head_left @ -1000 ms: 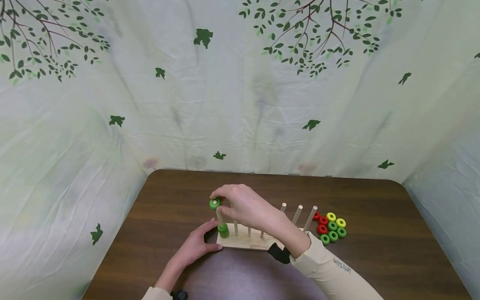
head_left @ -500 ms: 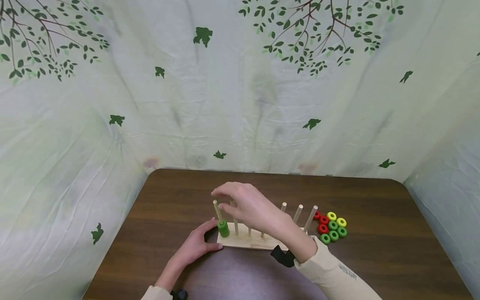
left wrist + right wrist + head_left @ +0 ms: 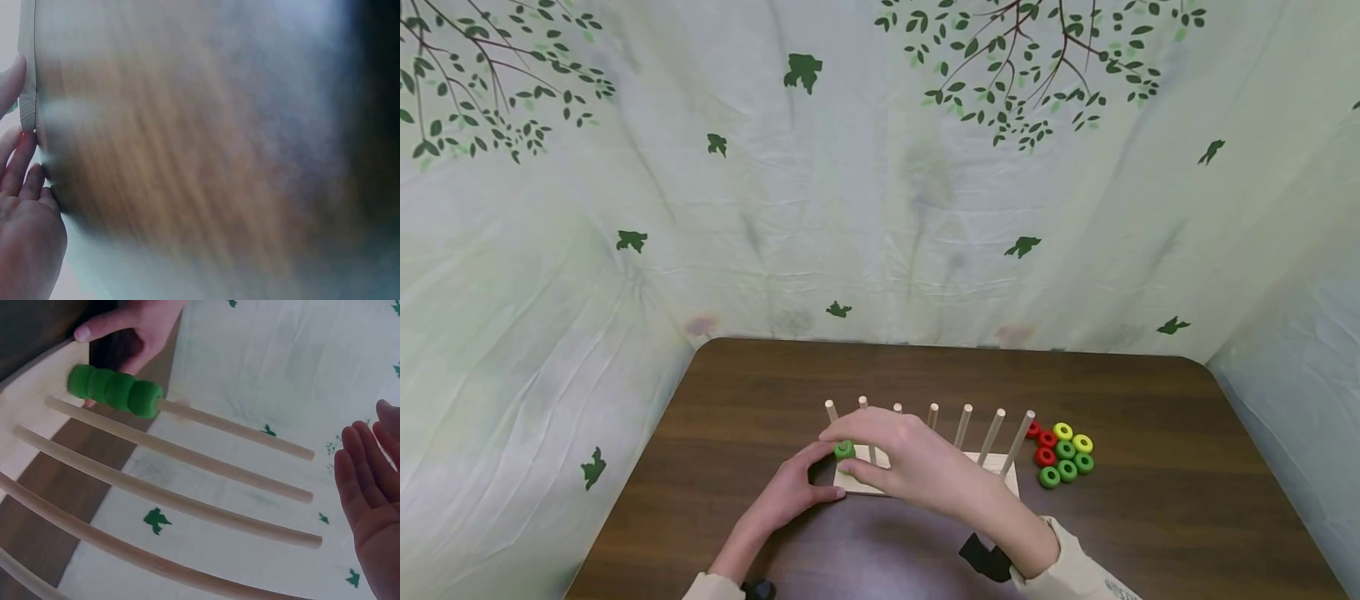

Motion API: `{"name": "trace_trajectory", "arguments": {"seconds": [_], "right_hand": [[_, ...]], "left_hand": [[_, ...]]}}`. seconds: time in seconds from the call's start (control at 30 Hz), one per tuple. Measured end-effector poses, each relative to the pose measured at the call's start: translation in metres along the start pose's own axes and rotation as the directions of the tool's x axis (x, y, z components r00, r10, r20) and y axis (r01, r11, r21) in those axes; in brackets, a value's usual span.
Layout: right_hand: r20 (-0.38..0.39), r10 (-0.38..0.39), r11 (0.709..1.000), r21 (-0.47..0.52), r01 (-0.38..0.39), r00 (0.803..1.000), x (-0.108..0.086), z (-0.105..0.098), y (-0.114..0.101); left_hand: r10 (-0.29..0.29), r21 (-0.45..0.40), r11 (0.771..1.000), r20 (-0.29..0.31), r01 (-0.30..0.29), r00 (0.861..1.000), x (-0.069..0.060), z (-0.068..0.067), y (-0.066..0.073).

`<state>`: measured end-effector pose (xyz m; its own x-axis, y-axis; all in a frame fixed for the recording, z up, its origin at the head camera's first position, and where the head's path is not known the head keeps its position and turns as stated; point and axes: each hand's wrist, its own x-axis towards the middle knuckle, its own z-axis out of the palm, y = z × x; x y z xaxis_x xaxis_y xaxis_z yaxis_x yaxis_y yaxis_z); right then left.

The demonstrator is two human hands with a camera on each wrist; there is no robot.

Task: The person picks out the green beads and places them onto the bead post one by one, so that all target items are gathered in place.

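Observation:
A wooden pegboard with several upright pegs lies on the table. Its leftmost peg carries a stack of several green rings at the bottom. My left hand holds the board's left end, thumb along the near edge and fingers at the far side. In the left wrist view that hand touches the end of the board. Close in front of the stack is my right hand, thumb and fingers apart, hiding the middle of the board. The right wrist view shows this hand with extended fingers and nothing held.
Right of the board lie loose rings: red, yellow and several green. The brown table ends at a pale leaf-printed curtain behind. A dark strap circles the right wrist.
A green ring pinched atop the leftmost peg was let go and is now down on the stack. The right hand then lowered toward the stack. The left hand has stayed put.

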<state>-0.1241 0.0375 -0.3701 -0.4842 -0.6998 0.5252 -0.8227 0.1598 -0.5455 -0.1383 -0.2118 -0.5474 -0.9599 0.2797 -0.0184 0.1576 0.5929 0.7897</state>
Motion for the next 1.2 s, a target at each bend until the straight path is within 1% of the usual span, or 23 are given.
{"name": "trace_trajectory", "arguments": {"seconds": [0.17, 0.23, 0.33, 0.43, 0.5, 0.67, 0.8, 0.9, 1.03, 1.1, 1.2], "right_hand": [[0.008, 0.026, 0.999, 0.024, -0.026, 1.000, -0.014, 0.007, 0.001], [0.013, 0.045, 0.999, 0.024, -0.046, 0.999, -0.020, 0.010, 0.002], [0.019, 0.092, 0.995, 0.039, -0.093, 0.996, -0.029, 0.015, 0.003], [0.024, 0.156, 0.984, 0.079, -0.158, 0.987, -0.040, 0.020, 0.005], [0.028, 0.205, 0.972, 0.115, -0.207, 0.978, -0.047, 0.023, 0.006], [0.030, 0.317, 0.923, 0.221, -0.315, 0.948, -0.066, 0.029, 0.012], [0.016, 0.363, 0.894, 0.275, -0.353, 0.932, -0.083, 0.035, 0.019], [0.008, 0.398, 0.875, 0.297, -0.382, 0.917, -0.095, 0.039, 0.023], [0.005, 0.460, 0.839, 0.324, -0.437, 0.888, -0.109, 0.044, 0.027], [0.002, 0.483, 0.823, 0.339, -0.455, 0.875, -0.116, 0.046, 0.028], [-0.027, 0.497, 0.819, 0.345, -0.458, 0.867, -0.128, 0.049, 0.032]], "left_hand": [[-0.028, 0.000, 1.000, 0.003, 0.028, 1.000, 0.001, 0.001, 0.000], [-0.024, -0.006, 1.000, 0.004, 0.024, 1.000, 0.001, 0.002, -0.001], [-0.015, -0.012, 1.000, 0.007, 0.015, 1.000, 0.001, 0.002, -0.001], [-0.018, -0.009, 1.000, 0.007, 0.018, 1.000, 0.001, 0.002, 0.000], [-0.024, -0.006, 1.000, 0.007, 0.024, 1.000, 0.002, 0.002, 0.000], [-0.031, 0.005, 1.000, 0.002, 0.031, 1.000, 0.002, 0.002, 0.000], [-0.002, 0.013, 1.000, -0.009, 0.002, 1.000, 0.002, 0.003, -0.002], [-0.002, 0.015, 1.000, -0.013, 0.002, 1.000, 0.002, 0.003, -0.002], [-0.019, 0.019, 1.000, -0.011, 0.019, 1.000, 0.002, 0.003, -0.002], [-0.018, 0.019, 1.000, -0.009, 0.018, 1.000, 0.002, 0.003, -0.002], [-0.021, 0.015, 1.000, -0.003, 0.022, 1.000, 0.002, 0.003, -0.002]]}}
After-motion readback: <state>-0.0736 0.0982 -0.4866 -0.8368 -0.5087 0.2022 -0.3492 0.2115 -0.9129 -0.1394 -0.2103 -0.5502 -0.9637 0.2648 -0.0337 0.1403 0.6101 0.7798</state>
